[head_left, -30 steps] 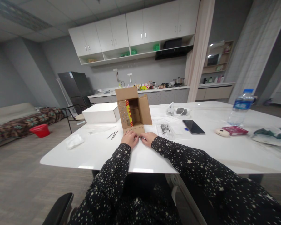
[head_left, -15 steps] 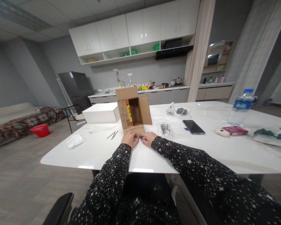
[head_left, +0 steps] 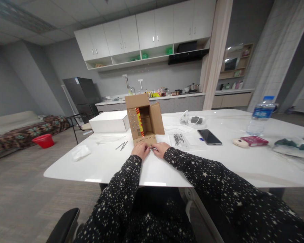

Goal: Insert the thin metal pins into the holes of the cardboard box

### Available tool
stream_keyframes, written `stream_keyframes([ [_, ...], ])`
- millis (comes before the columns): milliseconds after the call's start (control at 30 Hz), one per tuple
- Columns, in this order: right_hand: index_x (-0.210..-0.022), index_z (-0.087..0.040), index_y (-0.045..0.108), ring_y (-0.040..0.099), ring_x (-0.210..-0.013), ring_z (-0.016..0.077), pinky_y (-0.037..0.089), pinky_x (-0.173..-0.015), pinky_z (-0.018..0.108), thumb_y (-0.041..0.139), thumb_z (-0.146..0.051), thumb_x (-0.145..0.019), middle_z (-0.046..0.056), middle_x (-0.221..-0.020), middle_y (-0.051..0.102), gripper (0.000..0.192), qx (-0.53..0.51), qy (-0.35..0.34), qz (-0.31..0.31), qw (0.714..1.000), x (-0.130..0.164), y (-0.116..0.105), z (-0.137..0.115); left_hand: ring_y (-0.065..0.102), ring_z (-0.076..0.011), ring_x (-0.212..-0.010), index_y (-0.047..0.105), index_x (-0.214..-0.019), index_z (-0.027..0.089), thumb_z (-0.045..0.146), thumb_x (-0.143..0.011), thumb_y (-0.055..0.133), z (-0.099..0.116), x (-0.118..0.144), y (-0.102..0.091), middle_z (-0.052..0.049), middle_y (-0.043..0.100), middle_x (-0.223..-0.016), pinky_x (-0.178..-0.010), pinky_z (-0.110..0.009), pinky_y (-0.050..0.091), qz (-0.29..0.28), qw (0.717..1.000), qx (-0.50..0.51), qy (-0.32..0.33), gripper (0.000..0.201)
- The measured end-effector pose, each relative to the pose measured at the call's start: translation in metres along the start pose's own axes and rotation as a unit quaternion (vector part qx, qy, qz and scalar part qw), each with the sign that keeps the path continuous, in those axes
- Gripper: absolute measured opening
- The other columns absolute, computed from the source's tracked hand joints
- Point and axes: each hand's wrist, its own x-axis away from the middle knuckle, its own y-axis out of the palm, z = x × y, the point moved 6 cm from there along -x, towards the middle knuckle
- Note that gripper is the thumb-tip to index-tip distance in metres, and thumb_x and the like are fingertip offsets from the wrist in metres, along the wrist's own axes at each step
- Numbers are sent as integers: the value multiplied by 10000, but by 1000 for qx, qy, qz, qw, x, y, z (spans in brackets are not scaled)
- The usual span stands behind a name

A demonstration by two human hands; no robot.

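counter (head_left: 218,162): white, wide | cardboard box (head_left: 144,119): open, near front edge; light, stiff, flaps bendable, best gripped by side walls | left hand (head_left: 141,149), right hand (head_left: 161,149): fingers curled at its lowered front flap, possibly pinching a small metal piece (head_left: 151,147)

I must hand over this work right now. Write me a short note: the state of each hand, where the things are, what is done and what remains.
Left hand: on the near flap of the cardboard box, fingers bent; grip hidden.
Right hand: at the same flap; a small metal piece shows between the hands.
Things: box lies open on the white table; two loose metal pins to its left; clear bag of metal parts to its right.
Done: the flap and the box's left wall show rows of small holes.
Left: loose pins and bagged parts untouched.
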Motion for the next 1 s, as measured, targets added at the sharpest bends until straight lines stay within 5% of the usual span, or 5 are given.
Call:
stream_keyframes([
  [233,-1140,-265,598,625,-883,194,405,-763,278,414,-277,-873,33,-1003,696,324,6,-2,3,1000,0,0,0,631,-208,-855,592,-855,173,300,-875,472,-4,0,-2,-73,681,-849,-804,-336,467,25,1000,7,-7,176],
  [667,-1076,-242,619,626,-881,191,398,-761,269,431,-268,-864,44,-984,699,285,6,-3,10,1000,1,1,0,600,-166,-791,607,-884,184,242,-866,508,-8,3,-18,-54,636,-853,-756,-307,481,192,979,47,41,116],
  [1000,-1102,-243,607,624,-896,193,407,-782,277,422,-278,-873,42,-986,693,297,-3,-1,4,1000,2,-3,-1,600,-179,-911,648,-939,204,278,-876,502,-8,0,-6,-69,641,-917,-849,-321,479,148,986,23,76,175],
])
